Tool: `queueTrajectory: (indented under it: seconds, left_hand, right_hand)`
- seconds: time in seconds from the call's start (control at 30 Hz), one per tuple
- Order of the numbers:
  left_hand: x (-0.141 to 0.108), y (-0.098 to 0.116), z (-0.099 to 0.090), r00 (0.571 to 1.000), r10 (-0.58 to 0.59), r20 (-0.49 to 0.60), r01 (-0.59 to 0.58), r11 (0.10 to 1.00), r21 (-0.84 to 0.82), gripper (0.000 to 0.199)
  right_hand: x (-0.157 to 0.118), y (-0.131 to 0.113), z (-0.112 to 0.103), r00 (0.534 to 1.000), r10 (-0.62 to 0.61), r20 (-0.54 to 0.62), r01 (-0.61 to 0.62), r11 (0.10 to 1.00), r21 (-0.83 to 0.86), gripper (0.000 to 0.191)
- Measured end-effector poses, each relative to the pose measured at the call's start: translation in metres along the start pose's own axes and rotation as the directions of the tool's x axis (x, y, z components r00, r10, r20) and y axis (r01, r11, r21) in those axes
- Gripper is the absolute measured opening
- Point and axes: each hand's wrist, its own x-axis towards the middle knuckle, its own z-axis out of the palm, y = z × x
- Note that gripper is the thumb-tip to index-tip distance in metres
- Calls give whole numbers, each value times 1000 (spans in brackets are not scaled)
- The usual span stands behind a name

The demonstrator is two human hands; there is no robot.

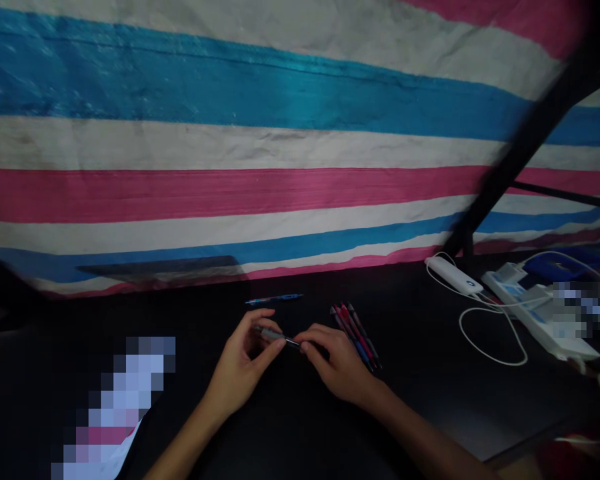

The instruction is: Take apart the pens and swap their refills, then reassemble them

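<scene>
Between my two hands is a dark pen [273,335] with a greyish barrel, held roughly level above the black table. My left hand [247,357] pinches its barrel between thumb and fingers. Closed on the pen's other end is my right hand [333,357], its fingertips hiding that tip. Beyond my hands a blue pen [275,299] lies flat on the table. Several pens [355,333] in red, blue and dark colours lie side by side, partly behind my right hand.
A white power strip [540,310] with plugs and a white adapter [453,275] with looping cables occupy the right side. Pixelated pale material [125,393] lies at left. A striped sheet [280,193] hangs behind the black table [180,433]; a dark slanted bar [520,160] crosses at right.
</scene>
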Motion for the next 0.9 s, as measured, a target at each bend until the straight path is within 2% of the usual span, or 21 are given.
queueTrajectory:
  seconds: [0.13,0.3,0.4,0.53,0.63,0.73,0.83,0.9]
  left_hand:
    - [5,-5,-10,995,5,98,-23,982,187,13]
    - [5,-11,-13,982,75,171,-134,921,366,14]
    - [3,-12,-14,971,179,161,-231,880,414,13]
    - [3,-13,-19,942,308,137,-336,829,448,13]
    - [4,-13,-22,932,337,131,-357,799,484,13]
    - [6,-11,-23,928,341,150,-367,769,523,13]
    - [6,-11,-22,928,332,171,-369,748,552,13]
    - [6,-13,-21,930,318,185,-365,742,562,14]
  right_hand:
    - [1,4,-4,998,59,-25,-57,997,50,19]
    - [3,15,-4,961,270,-65,-249,940,234,20]
    - [4,16,-6,929,371,-5,-344,866,363,22]
    - [6,13,-6,890,435,137,-445,763,468,24]
    - [4,14,-4,849,471,240,-528,724,445,29]
    - [2,18,-3,816,490,307,-576,731,365,29]
    - [2,21,-4,805,496,326,-586,753,299,31]
    - [3,21,-5,800,510,316,-595,740,314,34]
